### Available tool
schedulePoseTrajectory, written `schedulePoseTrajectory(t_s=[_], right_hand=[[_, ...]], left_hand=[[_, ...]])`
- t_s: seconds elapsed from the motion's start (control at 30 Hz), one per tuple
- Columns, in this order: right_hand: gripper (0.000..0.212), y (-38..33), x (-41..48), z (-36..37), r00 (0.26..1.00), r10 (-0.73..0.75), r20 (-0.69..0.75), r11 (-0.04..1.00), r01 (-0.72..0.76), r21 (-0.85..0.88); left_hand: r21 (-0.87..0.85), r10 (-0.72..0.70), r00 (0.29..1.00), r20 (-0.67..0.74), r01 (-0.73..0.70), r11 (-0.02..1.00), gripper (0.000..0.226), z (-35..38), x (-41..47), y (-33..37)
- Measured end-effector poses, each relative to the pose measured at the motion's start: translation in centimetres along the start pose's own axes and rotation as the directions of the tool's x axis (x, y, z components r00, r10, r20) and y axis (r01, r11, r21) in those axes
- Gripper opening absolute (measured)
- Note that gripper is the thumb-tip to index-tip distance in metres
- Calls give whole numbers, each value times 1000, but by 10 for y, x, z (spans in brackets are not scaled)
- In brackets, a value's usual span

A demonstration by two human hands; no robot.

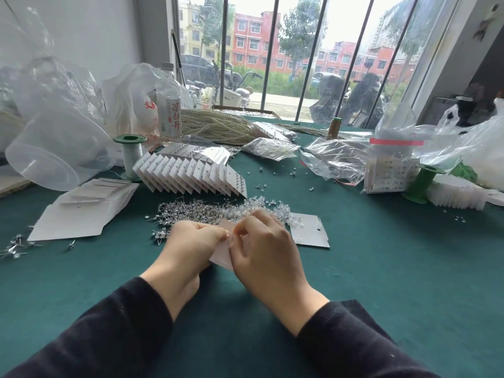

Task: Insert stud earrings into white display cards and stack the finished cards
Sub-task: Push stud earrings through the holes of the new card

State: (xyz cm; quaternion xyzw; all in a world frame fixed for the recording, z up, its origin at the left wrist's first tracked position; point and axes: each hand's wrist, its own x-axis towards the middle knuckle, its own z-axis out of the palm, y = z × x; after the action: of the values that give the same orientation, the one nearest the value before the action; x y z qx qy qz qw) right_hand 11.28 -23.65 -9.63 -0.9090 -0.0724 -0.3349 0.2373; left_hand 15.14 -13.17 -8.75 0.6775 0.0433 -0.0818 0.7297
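Open green felt tabletop [395, 282] spans the frame's lower left and right. Mid-left lie blank cards [81, 214], finished cards [191, 174] fan out above centre, and stud earrings [201, 211] heap just above the hands. At centre the left hand [188, 244] pinches the white display card [221, 257] by its left edge, the right hand [268, 255] its top; a spare card [311, 233] lies just right.

I see matt green cloth over the table [381, 268], matt white paper cards [191, 174], glinting metal studs [191, 211], crinkled glossy plastic bags [335, 159], a frosted plastic tub [54, 148] far left, dark cloth sleeves [109, 336]
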Motion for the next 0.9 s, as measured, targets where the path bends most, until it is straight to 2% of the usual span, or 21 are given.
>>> schedulePoseTrajectory(t_s=[0.13,0.5,0.57,0.63,0.67,0.7,0.73,0.77,0.8,0.83,0.9], right_hand=[[10,-3,0,0,1000,-17,-14,999,17,-47],[7,-9,-1,0,995,-102,-21,990,99,-100],[8,-7,1,-2,996,-81,-32,995,79,-62],[7,-1,4,-6,997,-18,-76,999,21,39],[5,2,7,-8,995,33,-98,992,-20,126],[5,5,9,-10,990,95,-106,973,-70,219],[9,8,11,-13,981,163,-102,946,-126,297],[13,12,13,-16,967,238,-89,914,-192,358],[15,14,15,-19,945,321,-65,867,-266,420],[16,17,17,-22,913,408,-22,796,-343,499],[19,22,20,-27,829,546,123,568,-474,673]], left_hand=[[9,7,1000,-14,-7,1000,16,-1,1,-1],[52,50,998,-25,-49,997,10,1,-4,-5],[33,37,998,49,-39,999,7,0,-8,2],[33,15,986,166,-20,999,27,-7,-9,16],[155,48,983,178,-76,985,30,-15,-7,23],[379,137,982,131,-177,908,27,-27,-3,29],[620,270,961,62,-249,744,21,-42,3,34],[789,374,927,11,-238,566,14,-57,9,39],[870,394,919,-22,-176,460,16,-69,13,41],[902,340,940,-38,-114,417,21,-78,16,41],[901,188,982,-24,-60,429,22,-79,19,38]])
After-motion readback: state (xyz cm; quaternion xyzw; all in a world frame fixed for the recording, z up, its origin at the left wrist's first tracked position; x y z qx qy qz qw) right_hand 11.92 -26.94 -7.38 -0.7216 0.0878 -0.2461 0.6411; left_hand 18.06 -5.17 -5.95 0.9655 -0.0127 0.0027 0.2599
